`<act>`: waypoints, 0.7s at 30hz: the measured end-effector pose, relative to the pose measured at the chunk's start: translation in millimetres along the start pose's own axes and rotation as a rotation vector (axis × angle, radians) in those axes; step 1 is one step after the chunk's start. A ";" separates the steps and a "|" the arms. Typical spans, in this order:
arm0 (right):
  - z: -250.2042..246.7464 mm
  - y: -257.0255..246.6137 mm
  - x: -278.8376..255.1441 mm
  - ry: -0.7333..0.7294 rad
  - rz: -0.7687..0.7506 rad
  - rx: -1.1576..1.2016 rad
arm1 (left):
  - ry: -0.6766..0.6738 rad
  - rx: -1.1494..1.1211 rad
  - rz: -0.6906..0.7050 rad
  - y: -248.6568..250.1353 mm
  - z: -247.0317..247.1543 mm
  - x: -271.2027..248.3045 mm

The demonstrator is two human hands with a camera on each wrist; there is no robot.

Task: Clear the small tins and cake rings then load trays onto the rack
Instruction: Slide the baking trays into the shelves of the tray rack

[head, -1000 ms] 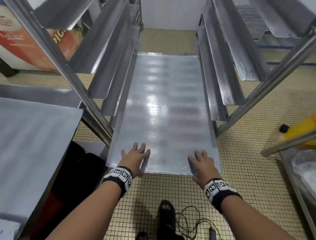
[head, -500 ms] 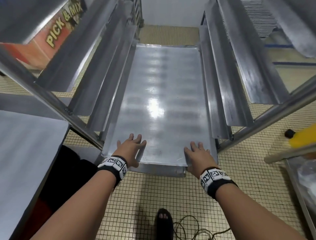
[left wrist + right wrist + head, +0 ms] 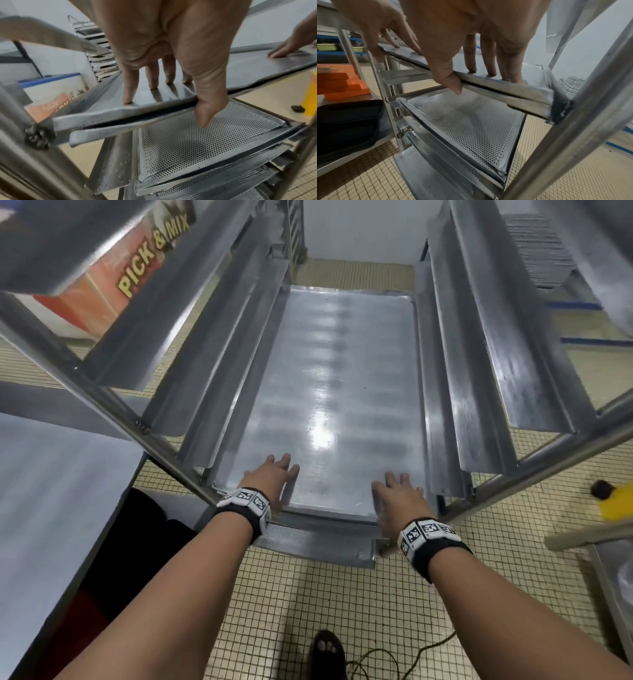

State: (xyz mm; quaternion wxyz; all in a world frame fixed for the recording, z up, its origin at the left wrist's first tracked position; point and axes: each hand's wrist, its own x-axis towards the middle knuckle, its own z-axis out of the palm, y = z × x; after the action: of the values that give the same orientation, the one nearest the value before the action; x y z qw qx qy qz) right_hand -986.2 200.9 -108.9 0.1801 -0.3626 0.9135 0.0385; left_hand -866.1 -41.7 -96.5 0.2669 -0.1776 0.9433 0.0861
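Observation:
A flat metal tray (image 3: 329, 378) lies on a pair of rails in the steel rack (image 3: 219, 347), its front edge near the rack's front posts. My left hand (image 3: 274, 477) lies on the tray's front left corner, fingers (image 3: 152, 81) straight on top and thumb hanging over the front rim. My right hand (image 3: 394, 491) lies likewise at the front right, fingers (image 3: 489, 67) flat on the tray (image 3: 505, 86) and thumb against the rim. A perforated tray (image 3: 205, 142) sits one level below, with more under it. No tins or cake rings show.
A steel table (image 3: 51, 491) stands close on the left. A yellow bottle (image 3: 616, 501) lies on the tiled floor to the right. A cable (image 3: 376, 659) and my foot (image 3: 327, 648) are below. Orange boards (image 3: 339, 81) and a black bag (image 3: 347, 125) sit left of the rack.
The tray has slid deeper into the rack along its rails, and both hands have moved forward with its front edge. The lower perforated tray now shows beneath the front rim.

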 end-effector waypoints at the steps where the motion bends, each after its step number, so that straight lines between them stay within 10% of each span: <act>1: -0.9 -0.4 0.6 0.001 0.010 0.019 | 0.006 0.006 -0.027 4.6 -1.2 -2.6; 10: -19.7 -35.1 -36.6 -0.120 0.145 -0.093 | 0.075 -0.030 -0.029 9.8 36.3 -89.4; 21: -71.3 -253.3 -131.1 -0.136 -0.267 -0.115 | 0.301 -0.512 -0.434 -106.4 63.1 -331.1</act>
State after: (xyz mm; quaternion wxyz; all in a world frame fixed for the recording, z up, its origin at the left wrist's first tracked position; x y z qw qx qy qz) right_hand -748.3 85.7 19.6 0.2242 -0.4870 0.8392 0.0909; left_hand -532.7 -27.9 20.0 0.0839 -0.4453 0.8603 0.2337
